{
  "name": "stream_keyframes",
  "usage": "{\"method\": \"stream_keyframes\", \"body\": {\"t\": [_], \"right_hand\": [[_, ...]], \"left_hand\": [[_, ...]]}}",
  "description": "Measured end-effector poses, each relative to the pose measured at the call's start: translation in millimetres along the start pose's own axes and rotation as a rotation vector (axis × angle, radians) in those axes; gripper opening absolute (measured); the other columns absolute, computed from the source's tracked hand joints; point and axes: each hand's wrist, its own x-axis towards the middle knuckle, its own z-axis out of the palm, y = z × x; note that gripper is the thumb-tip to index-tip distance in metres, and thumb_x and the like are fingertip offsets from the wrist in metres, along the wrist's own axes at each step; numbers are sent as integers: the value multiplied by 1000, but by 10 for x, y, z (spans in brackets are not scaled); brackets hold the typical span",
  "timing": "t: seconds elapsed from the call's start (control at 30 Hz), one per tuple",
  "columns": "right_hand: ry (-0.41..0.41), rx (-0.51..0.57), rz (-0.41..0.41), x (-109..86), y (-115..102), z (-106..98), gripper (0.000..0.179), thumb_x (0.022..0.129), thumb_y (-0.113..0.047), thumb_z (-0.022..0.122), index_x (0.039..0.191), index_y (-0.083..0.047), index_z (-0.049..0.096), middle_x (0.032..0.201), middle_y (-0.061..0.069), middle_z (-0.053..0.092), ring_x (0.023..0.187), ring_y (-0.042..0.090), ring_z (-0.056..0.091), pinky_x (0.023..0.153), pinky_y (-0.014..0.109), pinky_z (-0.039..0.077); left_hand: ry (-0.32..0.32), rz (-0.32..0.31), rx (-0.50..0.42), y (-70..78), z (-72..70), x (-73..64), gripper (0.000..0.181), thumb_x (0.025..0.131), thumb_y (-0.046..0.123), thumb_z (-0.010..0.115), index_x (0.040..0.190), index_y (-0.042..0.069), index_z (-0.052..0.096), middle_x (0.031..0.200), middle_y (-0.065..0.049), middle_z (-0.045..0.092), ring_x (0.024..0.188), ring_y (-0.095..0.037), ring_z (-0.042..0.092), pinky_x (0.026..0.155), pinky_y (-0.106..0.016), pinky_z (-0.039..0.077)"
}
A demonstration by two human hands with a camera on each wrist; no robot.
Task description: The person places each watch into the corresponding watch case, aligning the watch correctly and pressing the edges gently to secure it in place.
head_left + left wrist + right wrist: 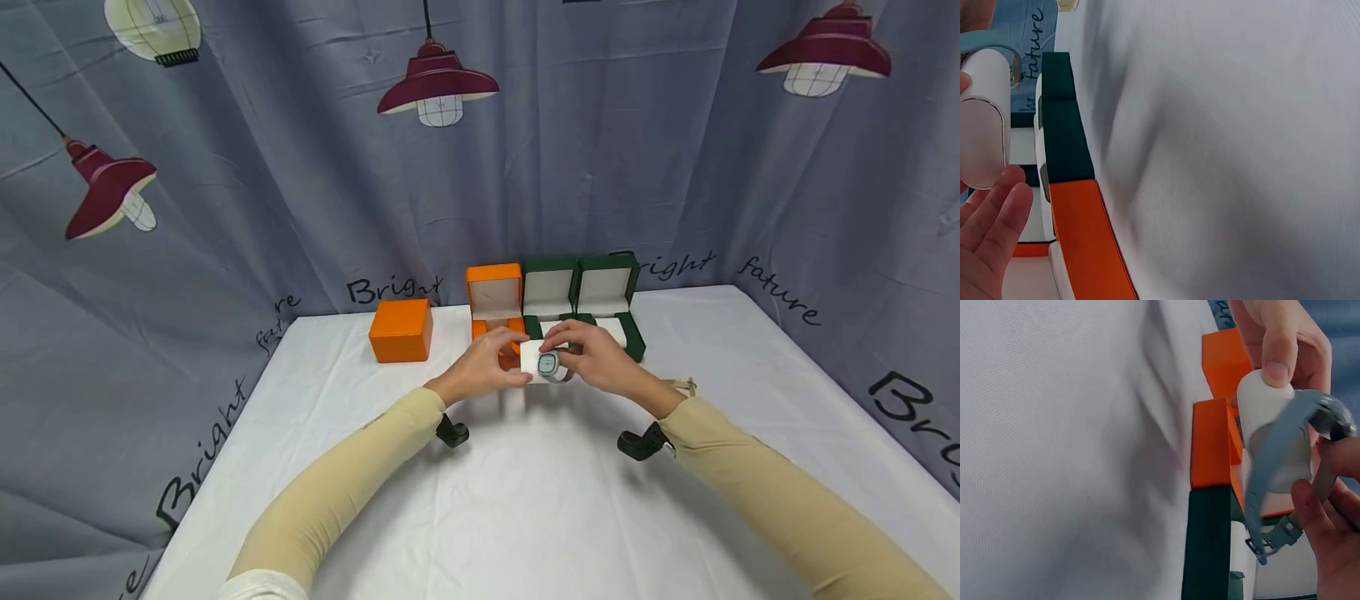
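Observation:
My left hand (480, 364) grips one end of a white watch cushion (528, 357) above the table, thumb pressed on its surface in the right wrist view. My right hand (597, 357) pinches a wristwatch (548, 364) by its case side. The watch has a squarish face and a pale blue-grey strap (1279, 444) with a buckle (1283, 532). In the right wrist view the strap curves in front of the cushion (1260, 397), and its buckle end hangs loose. Behind the hands stands an open orange watch box (494, 283), partly hidden by the left hand.
Two open green watch boxes (550, 287) stand side by side, right of the open orange one; a white cushion (613, 330) shows in the right-hand one. A closed orange box (400, 332) stands to the left. White cloth (525, 517) covers the table, with grey curtains (600, 167) behind.

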Motion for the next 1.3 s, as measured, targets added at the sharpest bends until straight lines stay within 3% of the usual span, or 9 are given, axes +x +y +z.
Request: {"method": "stream_keyframes", "body": {"t": [0.07,0.3,0.5,0.67,0.8,0.9,1.07,1.3], "right_hand": [[23,-21,-8,9,-3,5,22,93,3,65,105,-9,78,123,13,60,90,25,59,68,27,53],[126,-118,-26,-10,-1,54,28,92,2,66,106,-17,80,86,7,53,76,21,47,62,28,40],[96,-23,25,-36,-10,72,26,96,-2,63,116,-13,76,103,8,73,75,18,61,63,27,51],[5,163,90,-59,-9,63,32,100,-8,60,131,-9,67,117,15,71,88,24,68,81,40,57],[-66,286,150,-87,2,63,44,99,-10,62,143,-10,57,128,16,65,106,27,65,91,34,54],[-81,298,161,-91,5,77,55,95,-11,68,147,-11,52,131,16,63,113,28,63,89,24,54],[-67,258,154,-80,-7,107,60,92,-10,72,148,-10,51,126,16,63,109,27,64,85,22,54],[-64,215,171,-81,-33,121,58,93,-8,67,149,-10,50,121,17,65,104,26,64,82,24,54]], "left_hand": [[1,19,-26,16,14,1,62,86,38,78,139,14,57,117,2,58,98,-16,65,84,-27,57],[44,15,-57,56,47,-3,61,86,35,78,139,14,56,116,2,58,94,-14,66,79,-23,57],[75,14,-60,61,37,-3,61,85,34,79,138,13,57,112,3,57,92,-10,65,78,-23,57],[104,3,-67,44,31,-3,61,85,33,80,138,12,57,117,1,58,92,-10,66,79,-23,57],[123,-14,-92,30,16,-18,62,85,31,80,138,10,57,123,-2,58,94,-16,68,81,-23,58],[127,-24,-108,23,4,-20,62,85,30,81,138,9,56,125,-3,58,97,-22,69,82,-25,58],[123,-33,-122,9,-1,-23,62,86,31,81,138,9,56,123,-3,58,100,-27,70,83,-26,58],[122,-27,-80,-10,2,-34,64,85,34,80,139,8,55,120,-1,58,92,-16,68,80,-24,57]]}}
